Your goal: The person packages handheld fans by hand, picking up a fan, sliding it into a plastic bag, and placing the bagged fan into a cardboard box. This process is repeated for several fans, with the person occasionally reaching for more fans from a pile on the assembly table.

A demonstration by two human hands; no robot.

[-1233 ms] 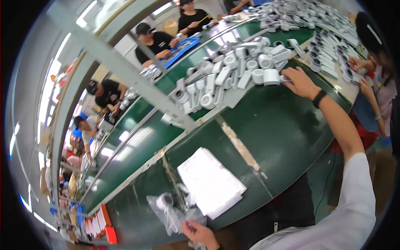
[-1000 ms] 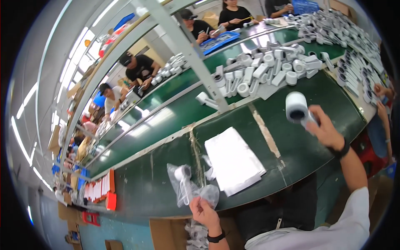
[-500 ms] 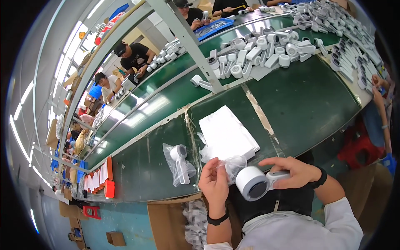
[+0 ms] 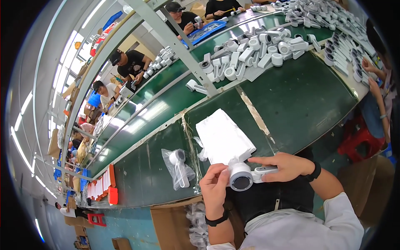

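Note:
My right hand (image 4: 291, 167) grips the slim grey-topped handle of a white handheld device (image 4: 241, 175), its index finger stretched along the far side. The device has a round head with a dark grey disc facing me. At the head's left edge my left hand (image 4: 214, 189) is closed in a pinch, apparently on a thin clear plastic bag that is hard to make out against the white behind it. Just beyond lies a stack of white sheets or bags (image 4: 223, 135) on the green bench. To the left, a similar device in a clear bag (image 4: 178, 166) rests flat.
Many loose devices (image 4: 254, 52) are heaped beyond a metal post (image 4: 183, 54). An open carton (image 4: 168, 225) with bagged pieces stands below the bench edge. Orange trays (image 4: 109, 177) sit at the left end. At the right, another person's hands (image 4: 373, 77) touch rows of devices.
The device has moved left, closer to my left hand, and its head has turned a little. The clear bag, plain between hand and head before, now barely shows. The whole view has shifted slightly.

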